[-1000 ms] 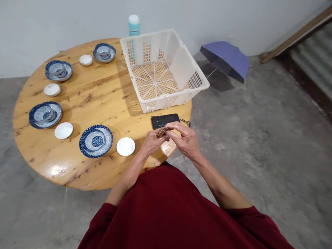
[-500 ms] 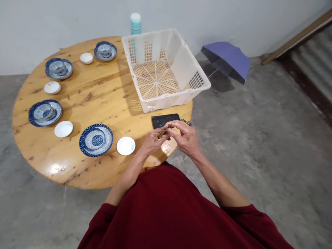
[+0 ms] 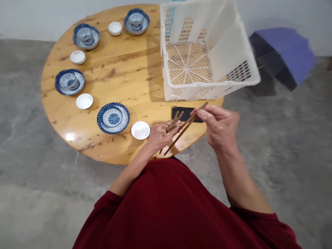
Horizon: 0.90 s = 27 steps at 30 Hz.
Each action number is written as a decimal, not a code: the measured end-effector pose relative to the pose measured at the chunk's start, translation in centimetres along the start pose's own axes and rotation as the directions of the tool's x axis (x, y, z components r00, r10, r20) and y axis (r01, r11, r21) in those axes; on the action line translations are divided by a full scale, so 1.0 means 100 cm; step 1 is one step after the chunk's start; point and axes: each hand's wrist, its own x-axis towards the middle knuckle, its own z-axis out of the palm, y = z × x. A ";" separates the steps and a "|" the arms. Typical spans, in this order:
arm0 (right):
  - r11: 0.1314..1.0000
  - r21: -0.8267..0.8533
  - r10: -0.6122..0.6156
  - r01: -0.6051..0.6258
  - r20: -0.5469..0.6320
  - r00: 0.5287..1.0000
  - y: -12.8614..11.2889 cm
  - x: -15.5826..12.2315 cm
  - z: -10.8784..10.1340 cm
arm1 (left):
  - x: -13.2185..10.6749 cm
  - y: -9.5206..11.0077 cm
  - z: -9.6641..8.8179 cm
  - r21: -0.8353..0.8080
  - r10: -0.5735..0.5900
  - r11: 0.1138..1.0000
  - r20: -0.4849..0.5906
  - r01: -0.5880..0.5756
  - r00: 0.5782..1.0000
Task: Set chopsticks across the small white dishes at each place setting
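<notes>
Chopstick pair (image 3: 185, 128): pinched in right hand (image 3: 221, 126), slanting past left hand (image 3: 159, 136), whose curled fingers grip further chopsticks (image 3: 170, 129). Tabletop (image 3: 124, 79): extends ahead of left hand to basket (image 3: 207, 92); its near edge passes just below that hand.

Kinda basic room tbh: pale wall (image 3: 31, 20) up top, blotchy grey floor (image 3: 28, 193) both sides, rounded wood surface (image 3: 124, 76) upper left, glare (image 3: 70, 136) near its lower-left edge.
</notes>
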 end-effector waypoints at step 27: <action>0.733 0.009 0.662 -0.680 0.218 0.717 0.093 0.069 0.192 | -0.138 -0.103 -0.094 0.251 -0.597 0.732 -0.214 0.634 0.774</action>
